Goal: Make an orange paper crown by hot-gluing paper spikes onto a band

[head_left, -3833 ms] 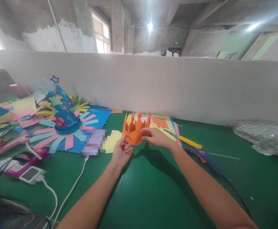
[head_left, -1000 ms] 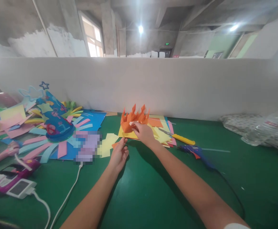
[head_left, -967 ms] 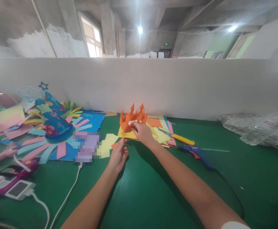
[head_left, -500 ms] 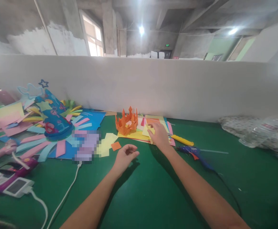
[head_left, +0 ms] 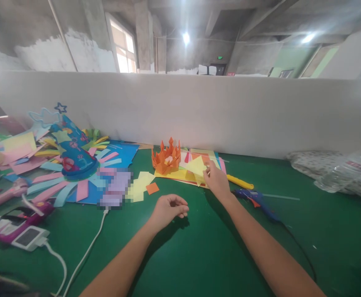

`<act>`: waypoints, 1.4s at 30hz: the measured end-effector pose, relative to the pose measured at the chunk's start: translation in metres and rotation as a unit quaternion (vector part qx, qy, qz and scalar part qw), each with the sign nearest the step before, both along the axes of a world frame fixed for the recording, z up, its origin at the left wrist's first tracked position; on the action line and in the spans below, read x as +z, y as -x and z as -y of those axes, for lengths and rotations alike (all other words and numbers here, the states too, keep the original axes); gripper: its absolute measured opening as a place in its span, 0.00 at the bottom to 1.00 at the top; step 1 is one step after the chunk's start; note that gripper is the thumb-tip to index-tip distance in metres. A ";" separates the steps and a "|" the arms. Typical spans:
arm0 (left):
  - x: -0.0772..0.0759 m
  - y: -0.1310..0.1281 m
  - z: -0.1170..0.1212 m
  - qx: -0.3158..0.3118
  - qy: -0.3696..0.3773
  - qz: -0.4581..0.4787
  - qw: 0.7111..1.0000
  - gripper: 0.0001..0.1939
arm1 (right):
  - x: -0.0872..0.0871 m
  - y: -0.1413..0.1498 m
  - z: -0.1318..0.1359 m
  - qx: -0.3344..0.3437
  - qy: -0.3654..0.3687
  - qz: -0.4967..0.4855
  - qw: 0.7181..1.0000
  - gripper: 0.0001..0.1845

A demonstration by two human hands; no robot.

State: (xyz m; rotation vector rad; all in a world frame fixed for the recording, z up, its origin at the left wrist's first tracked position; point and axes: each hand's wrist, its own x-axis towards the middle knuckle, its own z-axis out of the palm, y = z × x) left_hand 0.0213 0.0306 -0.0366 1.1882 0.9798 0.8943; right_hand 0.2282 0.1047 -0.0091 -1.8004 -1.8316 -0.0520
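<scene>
My right hand (head_left: 215, 176) pinches the edge of a pale yellow paper sheet (head_left: 197, 166), held tilted above the coloured paper pile (head_left: 183, 175). To the left, my left hand (head_left: 169, 211) hovers over the green table with loosely curled fingers. Its thumb is close to the fingertips and nothing shows between them. Just beyond my hands stands an orange folded-paper crown (head_left: 165, 160) with pointed tips. A small orange paper square (head_left: 152, 188) lies behind my left hand, beside pale yellow paper pieces (head_left: 140, 187).
A yellow-handled tool (head_left: 240, 181) and a blue glue gun (head_left: 259, 201) lie on the right, its cord trailing forward. Farther right is a clear plastic bottle (head_left: 338, 173). A decorated blue cone hat (head_left: 75, 150) stands left among paper strips. A white partition (head_left: 230, 115) borders the back.
My right hand has raised the pale yellow sheet and shifted slightly right. My left hand has moved right and nearer to me, its fingers curling closer to the thumb.
</scene>
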 end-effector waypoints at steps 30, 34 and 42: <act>0.001 0.018 -0.010 0.093 0.109 0.056 0.988 0.23 | -0.040 0.027 0.091 0.320 0.117 -0.241 0.909 0.17; 0.000 0.017 -0.009 0.091 0.100 0.024 0.991 0.24 | -0.040 0.028 0.093 0.342 0.093 -0.208 0.912 0.21; -0.004 0.016 -0.005 0.051 0.043 -0.018 0.998 0.22 | -0.042 0.027 0.092 0.331 0.060 -0.174 0.926 0.22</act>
